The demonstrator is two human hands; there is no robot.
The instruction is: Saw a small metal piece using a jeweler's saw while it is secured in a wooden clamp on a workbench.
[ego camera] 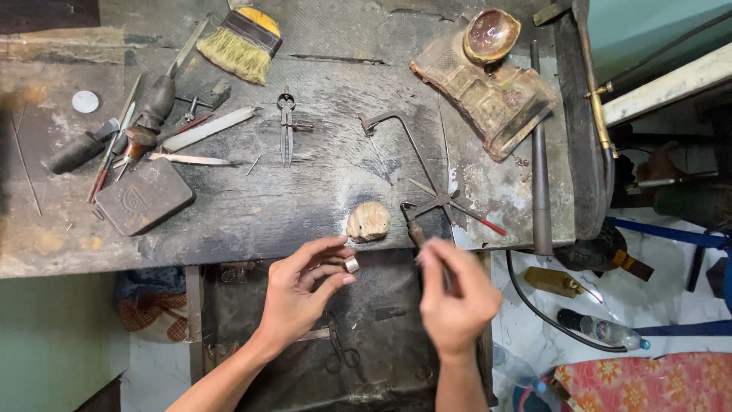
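Scarred grey workbench (305,206), tools scattered across it.
Beneath its front edge, left hand (301,294) pinches a small silver ring (351,264) in its fingertips; right hand (455,297) closes around a thin tool (418,233) just beside it.

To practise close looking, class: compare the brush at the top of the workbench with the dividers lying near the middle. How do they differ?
The brush is broad, with pale straw-coloured bristles and a yellow and dark handle; the dividers are thin, dark metal. The brush lies slanted, bristles toward the lower left, while the dividers lie straight, closed legs pointing toward the person. The brush runs past the picture's top edge; the dividers show whole. Both rest on the worn bench, untouched by either hand.
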